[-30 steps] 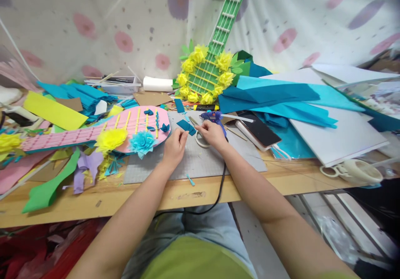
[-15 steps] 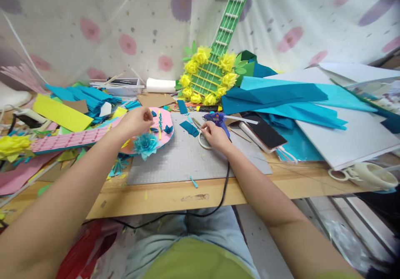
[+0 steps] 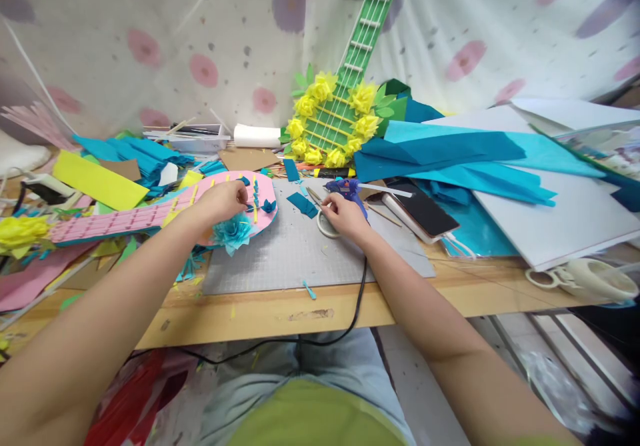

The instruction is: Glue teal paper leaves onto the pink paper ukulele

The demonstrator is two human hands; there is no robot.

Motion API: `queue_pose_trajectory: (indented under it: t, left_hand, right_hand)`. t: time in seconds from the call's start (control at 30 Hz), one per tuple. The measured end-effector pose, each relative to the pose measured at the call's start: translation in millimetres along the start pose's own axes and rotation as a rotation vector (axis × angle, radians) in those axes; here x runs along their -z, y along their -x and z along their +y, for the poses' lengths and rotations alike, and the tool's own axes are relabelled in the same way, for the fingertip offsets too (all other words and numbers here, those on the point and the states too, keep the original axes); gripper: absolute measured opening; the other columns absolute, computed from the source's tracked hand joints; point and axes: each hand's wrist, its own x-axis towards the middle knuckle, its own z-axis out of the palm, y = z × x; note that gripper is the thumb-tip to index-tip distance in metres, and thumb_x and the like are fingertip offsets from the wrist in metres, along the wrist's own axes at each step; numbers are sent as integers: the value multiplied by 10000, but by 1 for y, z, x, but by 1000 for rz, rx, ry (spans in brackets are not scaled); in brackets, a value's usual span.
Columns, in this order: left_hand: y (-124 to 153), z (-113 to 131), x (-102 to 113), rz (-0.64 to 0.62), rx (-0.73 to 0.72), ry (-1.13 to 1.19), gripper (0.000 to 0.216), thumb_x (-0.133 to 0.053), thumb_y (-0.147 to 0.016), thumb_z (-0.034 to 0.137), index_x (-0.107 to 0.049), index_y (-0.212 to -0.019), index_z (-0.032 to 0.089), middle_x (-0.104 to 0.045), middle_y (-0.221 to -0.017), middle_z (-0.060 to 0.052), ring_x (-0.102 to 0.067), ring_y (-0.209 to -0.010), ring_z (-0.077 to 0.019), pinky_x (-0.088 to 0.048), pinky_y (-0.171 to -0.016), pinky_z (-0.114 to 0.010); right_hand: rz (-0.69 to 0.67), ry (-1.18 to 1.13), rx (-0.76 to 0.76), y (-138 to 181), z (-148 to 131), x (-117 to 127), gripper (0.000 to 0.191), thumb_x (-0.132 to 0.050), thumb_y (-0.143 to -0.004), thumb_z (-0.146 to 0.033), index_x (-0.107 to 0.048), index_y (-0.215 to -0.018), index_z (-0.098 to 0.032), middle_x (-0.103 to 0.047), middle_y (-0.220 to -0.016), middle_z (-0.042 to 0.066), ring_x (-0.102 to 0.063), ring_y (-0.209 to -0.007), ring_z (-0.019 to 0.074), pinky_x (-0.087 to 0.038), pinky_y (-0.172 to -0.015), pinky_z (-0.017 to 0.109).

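Now that the left hand has swung off the grey cutting mat: it's down over the pink guitar, fingers curled and tips gathered; can't tell whether they pinch anything.
Pink guitar: lying left of centre, body end over the mat's edge, blue flower just below the wrist. So the action has shifted onto its decorated body!
Right hand: holding its place, bent over the scissors; whether it grips them, can't tell.
Glue gun: the purple-blue glue gun lies right beside that hand, white stick pointing right.
Blue scraps: dark-blue paper pieces sit on the mat between guitar and scissors.
In the way: left forearm across the guitar's body; black cable draping over the table edge.
Behind: green guitar ringed with yellow flowers.
Right side: phone, near blue paper sheets.
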Motion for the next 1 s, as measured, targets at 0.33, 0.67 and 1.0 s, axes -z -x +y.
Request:
queue_pose_trajectory:
  t: [0.33, 0.67, 1.0]
  left_hand:
    - [-3, -6, 14, 172, 74, 215, 139, -654, -628, 228, -549, -714, 201, -634, -711, -2, -592, -665, -178, -413, -599, -277]
    - [22, 100, -72, 167, -119, 798, 194, -660, -657, 88, -518, -752, 179, -615, -743, 1, -585, -658, -128, -465, -640, -272]
    - [6, 84, -126, 301, 22, 1038, 203, -638, -700, 103, -526, -849, 184, -626, -732, 1, -621, -728, -141, -486, -695, -278]
  right_hand:
    - [22, -15, 12, -1, 0, -1, 98, -529, -841, -263, -604, -859, -203, -576, -646, -10, -511, -610, 137, -295, -573, 243]
    - [42, -109, 10, -3, 4, -6, 117, -525, -821, -273, -611, -856, -201, -601, -662, -10, -539, -623, 140, -353, -603, 251]
    - [4, -163, 80, 0, 0, -13, 157, -595, -787, -242, -621, -940, -221, -694, -909, 7, -580, -678, 128, -423, -674, 276]
